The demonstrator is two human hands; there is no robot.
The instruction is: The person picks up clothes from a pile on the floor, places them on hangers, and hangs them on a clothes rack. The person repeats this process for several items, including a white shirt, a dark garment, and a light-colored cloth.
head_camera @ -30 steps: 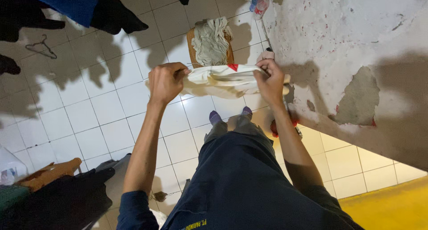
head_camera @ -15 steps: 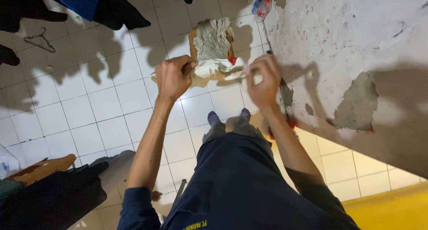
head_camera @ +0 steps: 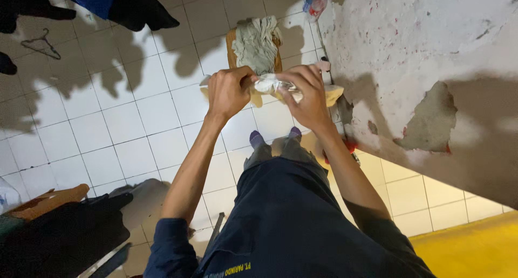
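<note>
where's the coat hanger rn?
Head view, upper left: the hanger lies on the white tiled floor, just below the dark clothes, far left of the left hand.

White tiled floor (head_camera: 135, 132), clothes hanger (head_camera: 40, 43), brown board (head_camera: 233, 46) with crumpled cloth (head_camera: 258, 40)

white square floor tiles (head_camera: 135, 116) with dark grout run across the room, crossed by soft shadows. on the right stands a rough plaster wall (head_camera: 431, 51), patchy and peeling, with a bare grey patch (head_camera: 429, 121) and tiles along its base. a yellow strip (head_camera: 475, 245) shows at the lower right corner. a wire hanger (head_camera: 40, 43) lies on the floor at the upper left, near dark clothes (head_camera: 135, 8).
</note>
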